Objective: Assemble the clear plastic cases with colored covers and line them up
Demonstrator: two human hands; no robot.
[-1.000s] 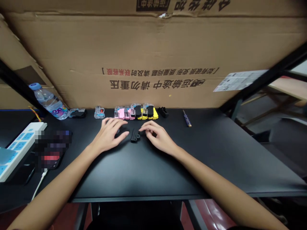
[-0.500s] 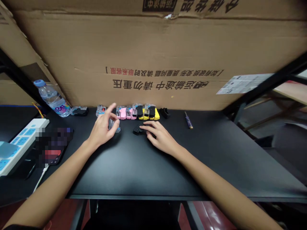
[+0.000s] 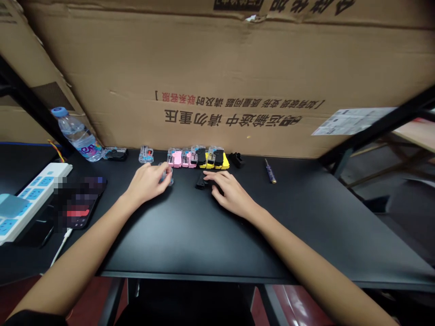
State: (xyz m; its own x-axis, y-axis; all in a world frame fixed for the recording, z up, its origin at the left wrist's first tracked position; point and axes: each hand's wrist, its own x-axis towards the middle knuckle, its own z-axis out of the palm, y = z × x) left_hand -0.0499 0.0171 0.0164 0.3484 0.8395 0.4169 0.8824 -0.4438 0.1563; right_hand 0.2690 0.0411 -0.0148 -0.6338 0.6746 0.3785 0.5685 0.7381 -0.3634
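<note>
My left hand (image 3: 147,182) is closed around a small clear plastic case (image 3: 166,174) with bluish bits, just above the desk; the fingers partly hide it. My right hand (image 3: 231,192) reaches in from the right, fingertips touching a small black plastic part (image 3: 201,181) on the desk. Its thumb is apart from the fingers and not clearly on the part. Beyond the hands, along the cardboard, stand clear cases with pink parts (image 3: 177,158), and others with black parts (image 3: 219,157) beside yellow pieces (image 3: 224,163). Another clear case (image 3: 146,154) shows a red bit inside.
Behind the desk (image 3: 190,244) rises a big cardboard sheet (image 3: 217,59). At left are a water bottle (image 3: 79,136), a clear-and-black case (image 3: 116,154), a power strip (image 3: 37,190) and a phone (image 3: 93,203). A black piece (image 3: 237,160) and a screwdriver (image 3: 271,172) lie at right.
My left hand's raised fingers have come down and closed on the clear case. Under my right fingertips the black part has turned slightly. The view has shifted a little.
</note>
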